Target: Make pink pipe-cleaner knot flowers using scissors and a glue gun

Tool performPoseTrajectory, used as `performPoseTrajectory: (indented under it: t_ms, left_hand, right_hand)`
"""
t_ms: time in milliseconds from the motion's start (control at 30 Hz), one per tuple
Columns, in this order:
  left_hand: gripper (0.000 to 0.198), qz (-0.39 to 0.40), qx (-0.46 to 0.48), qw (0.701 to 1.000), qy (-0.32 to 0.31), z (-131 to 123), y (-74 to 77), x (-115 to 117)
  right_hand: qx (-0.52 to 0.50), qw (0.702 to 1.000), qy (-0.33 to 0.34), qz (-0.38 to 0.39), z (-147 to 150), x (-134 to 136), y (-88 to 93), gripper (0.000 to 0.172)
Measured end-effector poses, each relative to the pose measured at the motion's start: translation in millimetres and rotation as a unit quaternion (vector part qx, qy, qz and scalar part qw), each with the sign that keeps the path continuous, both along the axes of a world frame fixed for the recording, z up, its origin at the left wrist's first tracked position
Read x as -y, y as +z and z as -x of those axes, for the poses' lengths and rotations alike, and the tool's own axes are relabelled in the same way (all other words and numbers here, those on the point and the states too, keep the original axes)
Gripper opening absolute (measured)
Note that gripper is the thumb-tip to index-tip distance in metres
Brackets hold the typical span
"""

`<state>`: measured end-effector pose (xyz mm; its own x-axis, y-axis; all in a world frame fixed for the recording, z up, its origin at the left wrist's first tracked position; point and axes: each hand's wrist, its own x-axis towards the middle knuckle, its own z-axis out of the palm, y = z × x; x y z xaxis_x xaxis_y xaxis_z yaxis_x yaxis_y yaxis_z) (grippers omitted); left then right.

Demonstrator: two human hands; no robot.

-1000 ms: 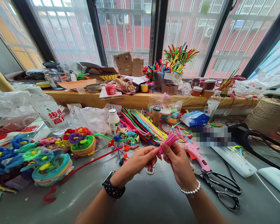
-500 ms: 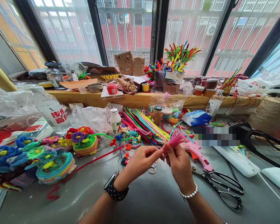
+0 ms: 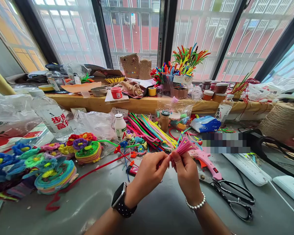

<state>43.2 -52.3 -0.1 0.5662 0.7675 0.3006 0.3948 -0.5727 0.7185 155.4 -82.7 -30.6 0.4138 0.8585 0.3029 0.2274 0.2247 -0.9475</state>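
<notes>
Head view: both of your hands meet at the middle, above the grey counter [image 3: 161, 212]. The pink bundle of strands [image 3: 184, 146] is between them, its loose ends fanning out away from you. Your right hand [image 3: 188, 174] has its thumb and fingers closed around the bundle. Your left hand [image 3: 149, 169] has its thumb and fingers pinched narrow on the bundle's near end; the exact contact is partly hidden. You wear a watch [image 3: 120, 195] on the left wrist and a beaded bracelet [image 3: 196, 203] on the right.

Just beyond your right hand lies a pink glue gun [image 3: 208, 164], with black-handled scissors [image 3: 217, 185] beside it, nearer to you. Past your hands, a spread of coloured pipe cleaners [image 3: 147, 130] lies between a white bottle [image 3: 120, 127] and a lidded jar [image 3: 164, 121]. To your left, a red strand [image 3: 96, 169] runs across the counter near a green-topped coiled disc [image 3: 88, 153] and a blue-and-yellow coiled disc [image 3: 56, 180], with fuzzy flowers around them.
</notes>
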Motion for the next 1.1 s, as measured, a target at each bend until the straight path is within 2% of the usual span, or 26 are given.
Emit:
performPoseTrajectory:
  t_ms: [100, 433, 600, 767, 900, 1100]
  left_hand:
    - [0.029, -0.046, -0.026, 0.998, 0.043, -2.3, -3.5, 0.5]
    - [0.032, -0.056, -0.018, 0.997, 0.048, -2.0, -8.3, -1.2]
    - [0.035, 0.078, 0.039, 0.996, 0.014, -2.1, -9.1, -2.8]
    - [0.035, 0.206, 0.096, 0.974, -0.021, -3.6, -9.7, -7.0]
    - [0.033, 0.309, 0.137, 0.940, -0.036, -4.7, -7.6, -8.4]
    - [0.025, 0.440, 0.226, 0.863, -0.104, -3.5, -6.0, -6.6]
  right_hand:
    - [0.005, 1.000, 0.007, 0.008, 1.0, 0.6, 1.9, 0.025]
    - [0.051, 0.998, -0.020, 0.000, 4.8, 2.7, 1.5, 0.017]
    - [0.067, 0.998, -0.016, -0.004, 4.8, 2.7, 2.3, 0.016]
    - [0.057, 0.998, -0.007, 0.005, 3.8, 0.7, 1.2, 0.018]
    - [0.044, 0.999, -0.009, 0.001, 4.0, -0.5, -0.5, 0.018]
    - [0.006, 1.000, -0.016, -0.006, 3.7, -2.4, -2.8, 0.021]
